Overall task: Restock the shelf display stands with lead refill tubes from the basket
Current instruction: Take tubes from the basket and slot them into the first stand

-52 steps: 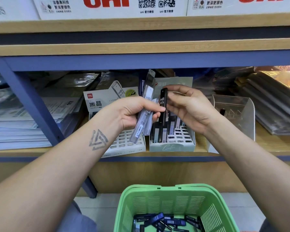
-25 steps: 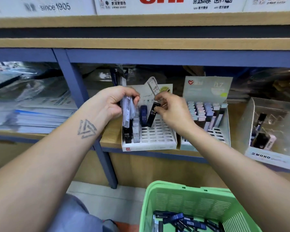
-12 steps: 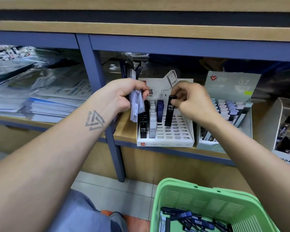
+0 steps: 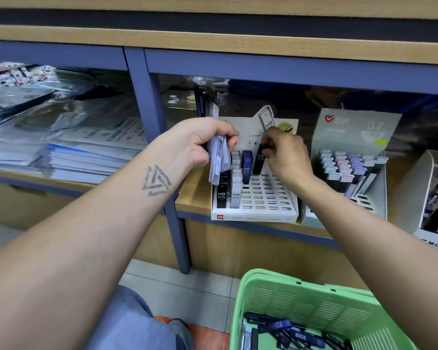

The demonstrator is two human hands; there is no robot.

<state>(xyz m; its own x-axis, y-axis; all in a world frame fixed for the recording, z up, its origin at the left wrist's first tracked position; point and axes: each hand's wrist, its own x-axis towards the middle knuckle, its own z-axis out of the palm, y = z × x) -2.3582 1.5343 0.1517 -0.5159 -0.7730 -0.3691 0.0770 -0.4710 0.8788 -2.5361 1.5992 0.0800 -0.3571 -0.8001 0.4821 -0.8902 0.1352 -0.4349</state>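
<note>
Right hand (image 4: 286, 152) pinches a black tube (image 4: 259, 160) over the white stand (image 4: 268, 195); left hand (image 4: 200, 142) clutches spare tubes (image 4: 219, 157), a loose bunch that could slip.

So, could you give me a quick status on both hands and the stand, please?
Left hand grips spare tubes. Right hand pinches black tube at white stand. Nothing blocking.

— Where do we find the slotted stand (image 4: 263, 198)?
— On the shelf (image 4: 195, 195), just right of the post (image 4: 147, 102); a second stand (image 4: 352, 170) sits beside it on the right.
— And the basket (image 4: 314, 306)?
— Below us, before the shelf, tubes (image 4: 283, 327) lying in it. Papers (image 4: 81, 160) are stacked left of the post.
</note>
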